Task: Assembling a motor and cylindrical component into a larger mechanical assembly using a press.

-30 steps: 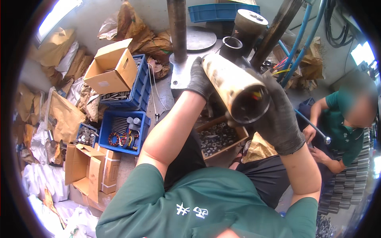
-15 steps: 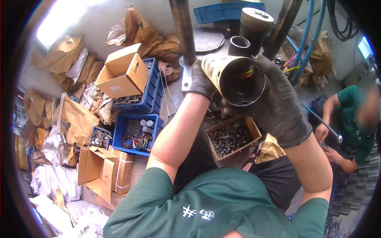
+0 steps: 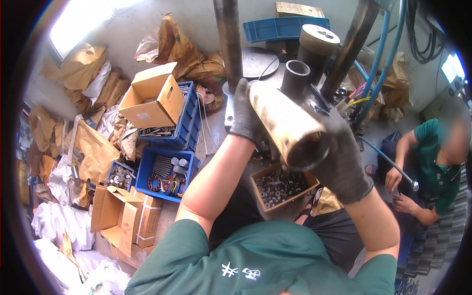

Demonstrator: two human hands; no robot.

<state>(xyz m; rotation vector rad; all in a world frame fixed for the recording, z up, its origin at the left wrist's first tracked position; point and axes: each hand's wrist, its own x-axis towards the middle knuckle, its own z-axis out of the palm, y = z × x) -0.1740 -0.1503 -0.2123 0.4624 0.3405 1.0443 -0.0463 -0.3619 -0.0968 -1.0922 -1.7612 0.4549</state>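
Note:
A shiny metal tube (image 3: 281, 117) is held up before me, tilted, its dark open end (image 3: 309, 151) turned down toward me. My left hand (image 3: 246, 114), in a black-grey work glove, is closed against the tube's left side near its far end. At the lower right, my right hand (image 3: 341, 160), gloved alike, grips the tube by its open end; most of its fingers are hidden behind the tube. Just behind it stand a short dark pipe (image 3: 296, 76) and a thicker dark cylinder (image 3: 318, 49) with a pale top, both upright.
Steel posts (image 3: 227, 44) rise either side. Below my hands sits a box of small metal parts (image 3: 282, 189). Blue crates (image 3: 164, 169) and cartons (image 3: 150, 103) stand left, with paper sacks (image 3: 98, 155) beyond. Blue hoses (image 3: 377, 64) hang right, near a seated co-worker (image 3: 432, 162).
The tube's open end has swung downward, so more of its outer side shows. My right hand has dropped with it. The surroundings sit slightly lower in view.

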